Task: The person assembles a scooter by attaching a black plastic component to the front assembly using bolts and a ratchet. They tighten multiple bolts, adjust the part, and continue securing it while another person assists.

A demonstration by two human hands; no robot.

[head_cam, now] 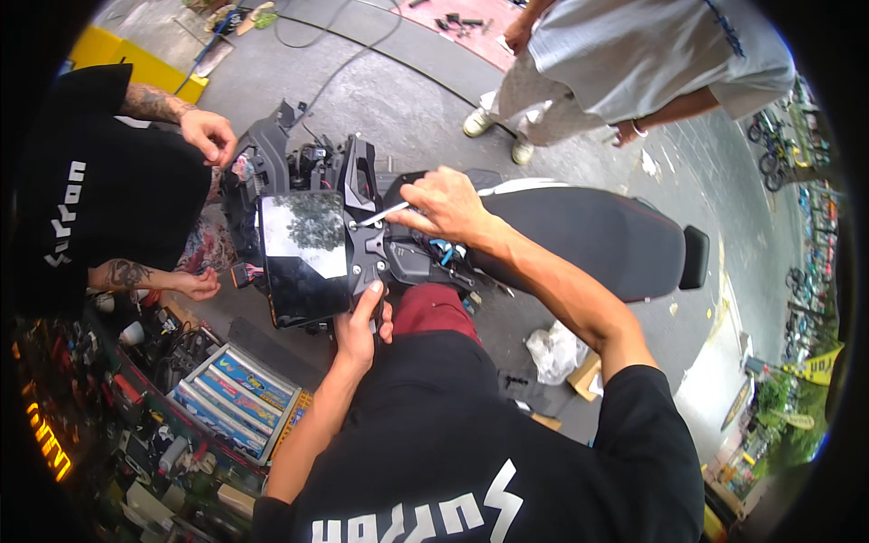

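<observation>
A scooter or light electric motorcycle, with its seat (577, 244) to the right, stands before me, its front partly stripped. On the front sits a glossy dark display screen (302, 261) reflecting a tree. A black mounting bracket (368, 248) with several silver bolts lies along the screen's right side. My right hand (441, 207) grips a silver hex key (380, 216), whose tip meets the upper bolt of the bracket. My left hand (360, 326) holds the lower end of the bracket area, thumb on top; its fingers are partly hidden beneath.
A co-worker's two hands (207, 136) hover left of the scooter, apart from mine. Another person (611, 75) stands beyond it. A multi-drawer case (237, 400) and cluttered tools lie lower left. A white plastic bag (557, 353) and a cardboard box (587, 377) rest on the ground.
</observation>
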